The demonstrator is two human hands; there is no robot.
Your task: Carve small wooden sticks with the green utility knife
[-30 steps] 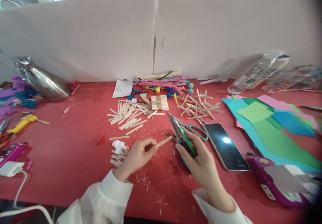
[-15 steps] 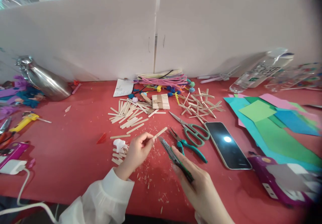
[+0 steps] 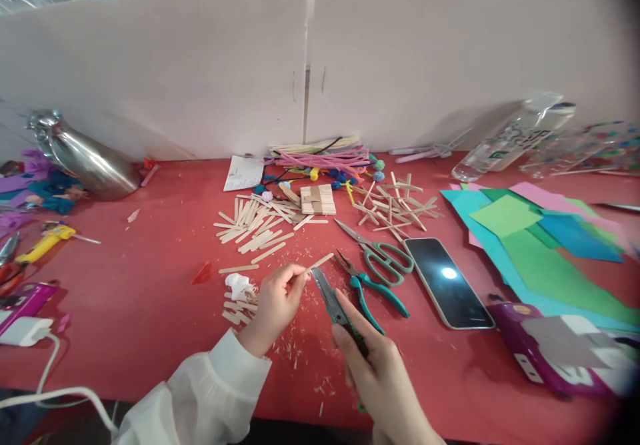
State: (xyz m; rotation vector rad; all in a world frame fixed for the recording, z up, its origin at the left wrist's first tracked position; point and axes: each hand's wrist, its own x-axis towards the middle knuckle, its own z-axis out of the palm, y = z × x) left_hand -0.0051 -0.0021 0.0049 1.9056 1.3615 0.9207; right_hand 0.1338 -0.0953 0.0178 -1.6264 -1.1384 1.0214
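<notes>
My left hand (image 3: 274, 301) pinches a short wooden craft stick (image 3: 318, 262) that points up and to the right above the red table (image 3: 150, 311). My right hand (image 3: 377, 375) grips a green utility knife (image 3: 334, 306), its blade tip close beside the stick's lower part. Wood shavings (image 3: 295, 348) lie scattered under and between both hands. Small green pliers (image 3: 367, 288) and green-handled scissors (image 3: 380, 255) lie just right of the knife.
A pile of craft sticks (image 3: 255, 226), a stick block (image 3: 317, 199) and crossed sticks (image 3: 395, 210) lie farther back. A phone (image 3: 447, 281), coloured paper (image 3: 540, 245) and a purple device (image 3: 550, 351) sit right. A steel jug (image 3: 85, 158) and a yellow tool (image 3: 45, 243) lie left; white partitions (image 3: 200, 65) stand behind.
My right hand has drawn the knife left and toward me, away from the scissors and pliers, bringing its blade beside the stick. My left hand holds the stick nearly still.
</notes>
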